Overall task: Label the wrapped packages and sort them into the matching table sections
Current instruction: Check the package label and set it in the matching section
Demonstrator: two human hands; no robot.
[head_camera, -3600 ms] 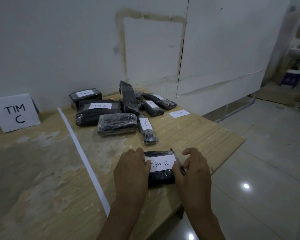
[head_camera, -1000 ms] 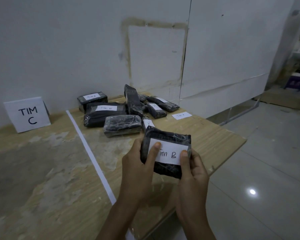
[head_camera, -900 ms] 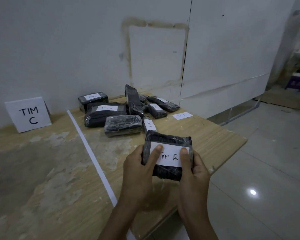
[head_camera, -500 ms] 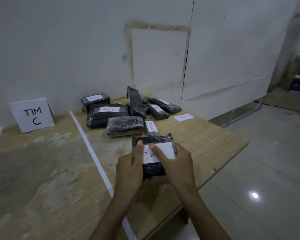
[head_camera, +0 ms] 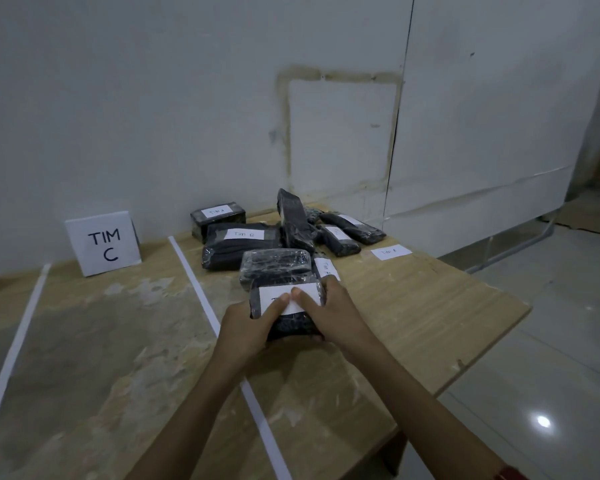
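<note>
Both my hands hold one black wrapped package [head_camera: 291, 325] just above the wooden table [head_camera: 430, 306], in front of the pile. My left hand [head_camera: 248, 327] grips its left side and my right hand [head_camera: 329, 310] its right side, thumbs pressing on its white label [head_camera: 274, 297], whose writing they mostly cover. Behind it lie several more wrapped packages: an unlabelled one [head_camera: 276, 265], a large one marked "TIM B" [head_camera: 239, 247], a box marked "TIM A" [head_camera: 217, 216], one standing tilted [head_camera: 293, 220] and smaller labelled ones [head_camera: 352, 228].
A white "TIM C" sign [head_camera: 103, 242] leans on the wall at the back left. White tape lines [head_camera: 194, 282] divide the table into sections. A loose "TIM A" label [head_camera: 390, 252] lies on the right part. The table's right edge drops to a tiled floor [head_camera: 551, 375].
The package was lifted off the table near the front edge, then carried forward and left toward the pile. My thumbs now cover most of the label's writing.
</note>
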